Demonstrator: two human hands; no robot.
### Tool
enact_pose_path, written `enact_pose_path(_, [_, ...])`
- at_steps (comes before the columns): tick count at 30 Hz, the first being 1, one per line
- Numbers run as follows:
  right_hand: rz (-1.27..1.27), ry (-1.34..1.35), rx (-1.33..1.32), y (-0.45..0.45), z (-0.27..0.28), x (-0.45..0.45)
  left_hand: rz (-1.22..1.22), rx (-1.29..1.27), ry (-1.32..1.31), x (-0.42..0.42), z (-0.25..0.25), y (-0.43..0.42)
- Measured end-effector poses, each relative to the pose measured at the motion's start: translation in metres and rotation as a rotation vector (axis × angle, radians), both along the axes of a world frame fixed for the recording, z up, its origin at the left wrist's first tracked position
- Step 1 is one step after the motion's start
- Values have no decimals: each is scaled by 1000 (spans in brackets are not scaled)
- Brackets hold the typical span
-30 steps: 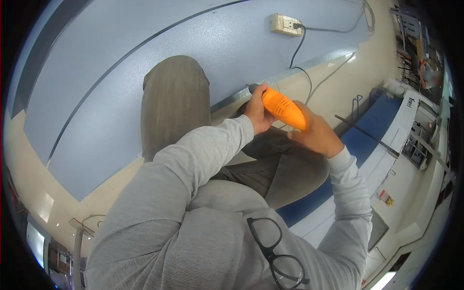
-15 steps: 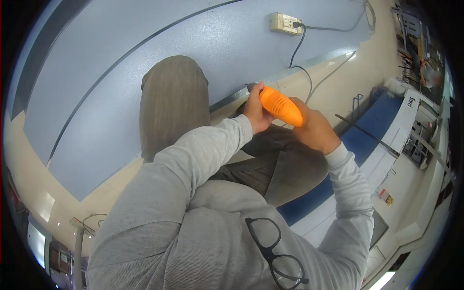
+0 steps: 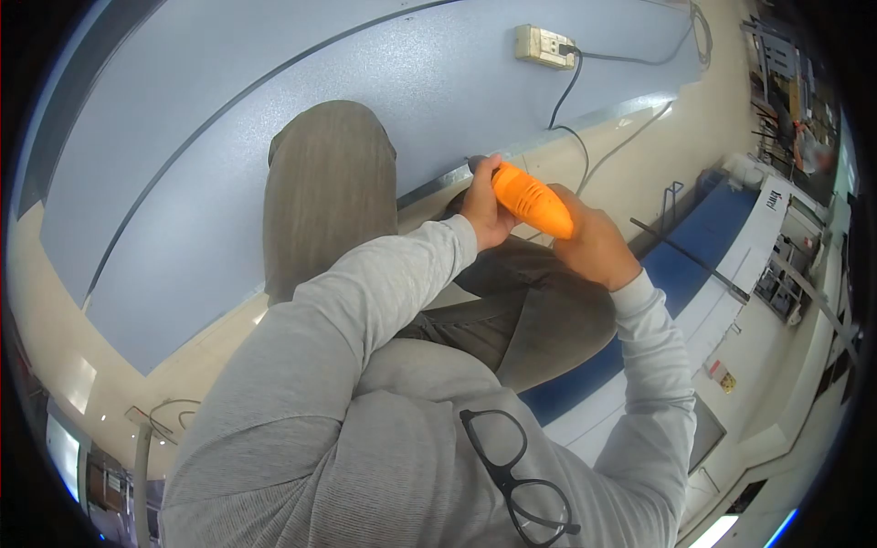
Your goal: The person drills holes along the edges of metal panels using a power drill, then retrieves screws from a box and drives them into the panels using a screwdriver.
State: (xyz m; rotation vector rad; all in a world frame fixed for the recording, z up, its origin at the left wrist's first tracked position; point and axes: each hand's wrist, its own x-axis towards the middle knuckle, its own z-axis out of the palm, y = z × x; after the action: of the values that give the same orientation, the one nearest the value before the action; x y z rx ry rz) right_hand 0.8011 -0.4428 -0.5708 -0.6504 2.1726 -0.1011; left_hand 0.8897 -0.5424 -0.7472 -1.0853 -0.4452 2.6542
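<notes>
An orange power drill (image 3: 532, 200) with a dark chuck (image 3: 477, 163) is held in front of my body, its nose pointing to the upper left. My left hand (image 3: 487, 207) is closed around the front of the drill, just behind the chuck. Gripping the rear end is my right hand (image 3: 596, 242); its fingers are partly hidden behind the orange body. A thin bit seems to stick out of the chuck, too small to make out clearly.
A blue-grey panel (image 3: 219, 210) lies under my raised knee (image 3: 331, 192). On it sits a power socket box (image 3: 544, 47) with a plugged-in black cable (image 3: 565, 94) running over the panel's edge. A blue and white bench (image 3: 681, 251) with a dark rod (image 3: 687, 258) stands at right.
Both hands keep the same hold on the drill, which has hardly moved. The view has shifted very slightly.
</notes>
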Motion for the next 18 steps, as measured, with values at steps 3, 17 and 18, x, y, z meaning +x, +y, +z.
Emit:
enact_pose_path(3, [14,33,-64,4,-6,4,3,8,17,2,-3,0])
enact_pose_path(17, [-159,-142,-135,9,-14,-2,-34,25,5,1,-9,-4])
enact_pose_path(18, [-143,-137,-126,7,-14,-1,-35,24,9,2,-11,-3])
